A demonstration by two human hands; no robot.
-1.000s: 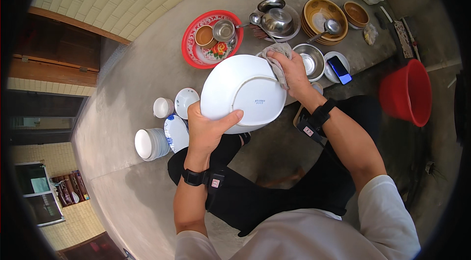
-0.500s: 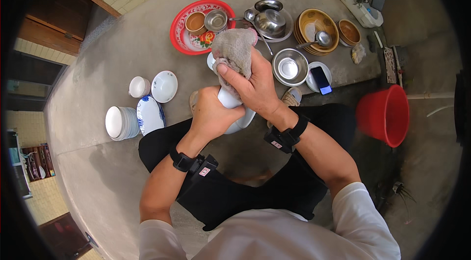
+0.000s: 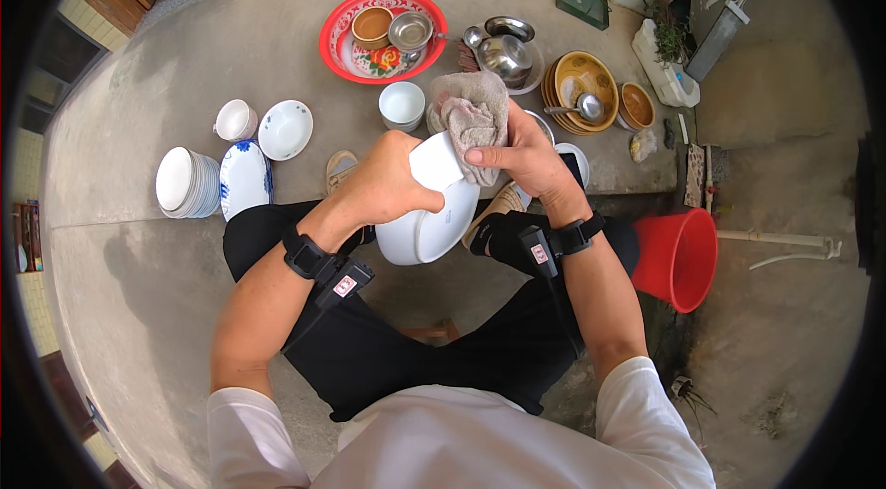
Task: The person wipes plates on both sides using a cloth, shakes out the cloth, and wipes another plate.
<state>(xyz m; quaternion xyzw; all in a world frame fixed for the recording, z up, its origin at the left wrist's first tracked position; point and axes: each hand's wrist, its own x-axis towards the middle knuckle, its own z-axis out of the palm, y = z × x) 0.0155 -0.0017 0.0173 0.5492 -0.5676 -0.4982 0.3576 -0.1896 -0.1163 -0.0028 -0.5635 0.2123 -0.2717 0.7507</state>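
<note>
My left hand [image 3: 383, 180] is closed around a smooth white piece of crockery [image 3: 436, 162], its thumb along the lower side. The hand and a cloth hide much of that piece, so its kind is unclear. In my right hand [image 3: 531, 161] is a crumpled grey-beige cloth [image 3: 469, 111], pressed against the upper right of the crockery. Just below both hands, between my knees, shows a white dish [image 3: 406, 238] with a raised ring and a faint mark. Whether it is joined to the held piece, I cannot tell. White bowls [image 3: 402, 103] are stacked just beyond my left hand.
Stacked white bowls [image 3: 173, 180], a blue-rimmed plate [image 3: 242, 177], a cup [image 3: 236, 121] and a bowl [image 3: 285, 130] stand left. Ahead are a red patterned basin [image 3: 337, 65], a metal pot [image 3: 506, 60] and brown bowls [image 3: 591, 74]. A red bucket [image 3: 678, 258] stands right.
My hands have tilted and moved apart a little, the right turning the cloth toward the crockery's side. More of the white dish and the stacked bowls now shows. The whole view has shifted.
</note>
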